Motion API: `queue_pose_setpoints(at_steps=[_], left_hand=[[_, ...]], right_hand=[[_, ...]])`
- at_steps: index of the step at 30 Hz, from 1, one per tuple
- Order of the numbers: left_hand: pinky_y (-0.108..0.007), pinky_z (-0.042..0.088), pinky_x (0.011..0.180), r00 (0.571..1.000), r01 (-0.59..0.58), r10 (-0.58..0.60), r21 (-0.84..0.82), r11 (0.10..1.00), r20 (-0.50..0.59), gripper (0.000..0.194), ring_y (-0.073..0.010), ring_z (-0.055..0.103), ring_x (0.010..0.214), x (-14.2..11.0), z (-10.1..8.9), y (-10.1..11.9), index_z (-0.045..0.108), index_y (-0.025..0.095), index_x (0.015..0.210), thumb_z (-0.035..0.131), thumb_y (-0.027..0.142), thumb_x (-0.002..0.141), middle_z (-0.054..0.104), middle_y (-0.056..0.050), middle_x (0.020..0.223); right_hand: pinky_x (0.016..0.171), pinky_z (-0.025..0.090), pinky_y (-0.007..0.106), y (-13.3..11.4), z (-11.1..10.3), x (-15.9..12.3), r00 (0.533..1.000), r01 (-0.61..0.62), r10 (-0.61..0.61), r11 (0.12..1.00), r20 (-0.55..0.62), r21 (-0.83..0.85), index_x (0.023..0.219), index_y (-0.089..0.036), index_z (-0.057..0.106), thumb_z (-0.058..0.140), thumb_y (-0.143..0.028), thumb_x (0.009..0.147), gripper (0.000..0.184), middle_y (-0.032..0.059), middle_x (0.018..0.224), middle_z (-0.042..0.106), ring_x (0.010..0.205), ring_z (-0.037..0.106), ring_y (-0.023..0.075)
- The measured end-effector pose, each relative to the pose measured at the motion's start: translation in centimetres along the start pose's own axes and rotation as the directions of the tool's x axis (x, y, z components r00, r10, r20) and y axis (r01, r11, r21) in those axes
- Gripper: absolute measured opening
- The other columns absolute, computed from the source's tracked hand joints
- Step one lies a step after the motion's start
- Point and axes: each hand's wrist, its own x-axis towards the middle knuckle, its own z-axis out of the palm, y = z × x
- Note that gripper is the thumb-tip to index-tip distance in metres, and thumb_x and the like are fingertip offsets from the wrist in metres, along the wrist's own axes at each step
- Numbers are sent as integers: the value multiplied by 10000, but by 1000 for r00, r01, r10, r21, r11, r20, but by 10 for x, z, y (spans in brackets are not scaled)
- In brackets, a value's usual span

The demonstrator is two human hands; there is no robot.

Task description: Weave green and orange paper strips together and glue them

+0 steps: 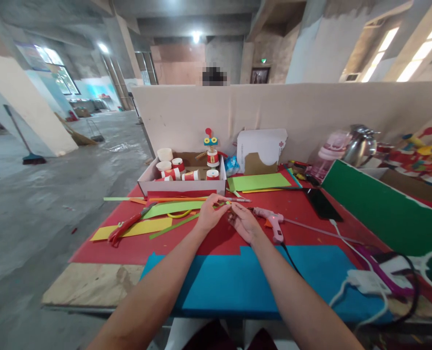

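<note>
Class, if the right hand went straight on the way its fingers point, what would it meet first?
The right hand would probably meet the left hand first, just ahead of its fingertips, though depth there is hard to judge.

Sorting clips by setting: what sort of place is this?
Probably a craft workshop in a rough, unfinished-looking building: glue gun, cut paper, bare concrete floor.

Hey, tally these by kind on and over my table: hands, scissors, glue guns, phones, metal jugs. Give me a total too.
Left hand and right hand: 2
Red-handled scissors: 1
Pink glue gun: 1
Black phone: 1
Metal jug: 1
Total: 6
</note>
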Motion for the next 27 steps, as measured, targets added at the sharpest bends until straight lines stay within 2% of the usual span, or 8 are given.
queue_pose_setpoints(at_steps=[4,9,13,20,27], left_hand=[[-291,463,798,998,42,-37,-98,994,55,137,-164,582,858,2,-4,-3,683,179,850,629,263,755,634,-50,874],[-314,457,875,994,29,-12,-153,988,113,205,-178,587,931,2,-6,-1,699,184,928,629,275,758,642,-64,949],[-313,479,833,995,62,-48,-160,985,91,296,-175,597,901,1,-6,0,671,189,1037,623,308,770,644,-72,1013],[-342,450,904,998,-53,55,-88,995,14,211,-184,587,966,1,-4,-1,706,179,939,553,267,823,663,-84,973],[-323,473,846,999,-53,53,-8,999,2,179,-177,590,900,0,0,1,719,195,901,575,242,807,668,-69,912]], right_hand=[[495,454,195,-4,0,-2,999,-51,51,999,13,13,787,-186,662,714,-360,737,188,-22,664,658,488,516,68],[509,455,177,-6,-4,-3,998,-27,29,999,50,-29,761,-175,666,792,-264,646,193,-30,654,649,496,512,55],[584,486,195,-4,-5,-1,999,46,-45,999,14,-30,804,-205,662,797,-244,628,225,-39,723,664,566,556,63],[576,481,184,-4,-2,-1,997,75,-76,996,-9,-56,813,-220,671,811,-259,603,256,-53,723,650,562,545,54],[577,491,194,-2,0,-2,996,87,-85,993,24,-76,828,-216,680,792,-248,627,232,-38,720,656,567,551,64]])
